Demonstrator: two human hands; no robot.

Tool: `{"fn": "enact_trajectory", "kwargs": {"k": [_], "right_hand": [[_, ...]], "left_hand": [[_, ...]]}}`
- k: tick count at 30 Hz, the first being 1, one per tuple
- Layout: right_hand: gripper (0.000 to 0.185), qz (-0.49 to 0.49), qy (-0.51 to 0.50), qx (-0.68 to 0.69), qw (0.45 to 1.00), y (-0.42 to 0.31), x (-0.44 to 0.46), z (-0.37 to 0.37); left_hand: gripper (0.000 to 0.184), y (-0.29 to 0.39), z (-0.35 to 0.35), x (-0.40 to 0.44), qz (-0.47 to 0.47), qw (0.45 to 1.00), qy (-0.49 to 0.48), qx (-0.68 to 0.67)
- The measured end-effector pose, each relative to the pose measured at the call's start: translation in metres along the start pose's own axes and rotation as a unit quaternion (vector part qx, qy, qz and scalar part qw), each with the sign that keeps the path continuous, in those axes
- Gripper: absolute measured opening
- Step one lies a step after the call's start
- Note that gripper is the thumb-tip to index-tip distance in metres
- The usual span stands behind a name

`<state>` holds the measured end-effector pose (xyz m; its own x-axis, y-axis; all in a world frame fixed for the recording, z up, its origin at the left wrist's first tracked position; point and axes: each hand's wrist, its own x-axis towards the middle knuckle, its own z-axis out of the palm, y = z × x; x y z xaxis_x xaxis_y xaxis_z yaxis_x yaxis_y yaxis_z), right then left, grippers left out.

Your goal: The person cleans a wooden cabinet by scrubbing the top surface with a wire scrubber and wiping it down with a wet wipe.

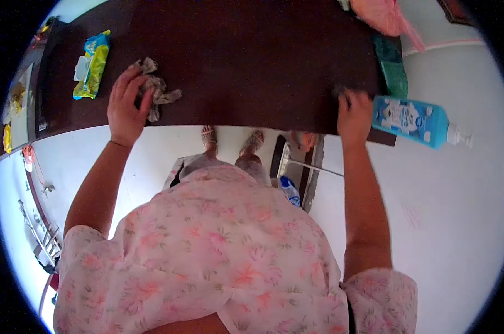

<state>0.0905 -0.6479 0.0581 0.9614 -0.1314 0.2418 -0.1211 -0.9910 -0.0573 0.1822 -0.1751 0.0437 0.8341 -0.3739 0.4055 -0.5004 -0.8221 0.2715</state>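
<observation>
My left hand (127,108) rests on the left part of a dark brown table, its fingers and thumb curled round a crumpled greyish-brown cloth (162,96). Part of the cloth spreads out to the right of the fingers. Near the table's right end, my right hand (355,116) is closed, knuckles up. Something small and dark, blurred, shows at its fingertips; I cannot tell what it is. Just right of that hand a light-blue pump bottle (412,121) with a white pump lies in view, its pump pointing right.
A yellow-green and blue wipes pack (93,65) lies on the table's left side. At the right end are a green packet (393,67) and a pink plastic bag (377,15). Below the near table edge (230,126) are my feet and a dustpan-like tool with a metal handle (313,167).
</observation>
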Motion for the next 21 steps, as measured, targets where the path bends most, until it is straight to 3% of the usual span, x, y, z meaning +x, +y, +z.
{"fn": "enact_trajectory", "kwargs": {"k": [4, 10, 13, 14, 15, 19, 21], "right_hand": [[0.02, 0.052, -0.043, 0.027, 0.997, -0.017, -0.06, -0.026], [0.02, 0.034, -0.016, -0.052, 0.998, -0.008, 0.038, 0.001], [0.025, 0.056, -0.103, -0.049, 0.992, -0.018, -0.024, -0.025], [0.027, 0.033, -0.083, -0.054, 0.995, -0.014, -0.055, -0.028], [0.026, 0.081, -0.128, -0.028, 0.988, -0.024, -0.067, -0.043], [0.018, 0.069, -0.059, -0.069, 0.993, -0.007, -0.015, -0.023], [0.023, 0.09, -0.093, -0.171, 0.977, 0.007, 0.042, -0.009]], "left_hand": [[0.027, 0.003, -0.002, 0.0, -0.025, 0.999, -0.024, -0.019], [0.026, 0.006, -0.004, -0.001, -0.026, 0.999, -0.024, -0.016], [0.025, 0.003, -0.006, 0.005, -0.023, 0.999, -0.015, -0.018], [0.025, 0.005, -0.004, 0.004, -0.024, 0.999, -0.015, -0.023], [0.026, 0.005, -0.004, 0.003, -0.027, 0.999, -0.022, -0.022], [0.026, 0.005, -0.005, 0.001, -0.028, 0.999, -0.028, -0.025], [0.025, 0.003, -0.005, 0.003, -0.024, 0.998, -0.047, -0.018]]}}
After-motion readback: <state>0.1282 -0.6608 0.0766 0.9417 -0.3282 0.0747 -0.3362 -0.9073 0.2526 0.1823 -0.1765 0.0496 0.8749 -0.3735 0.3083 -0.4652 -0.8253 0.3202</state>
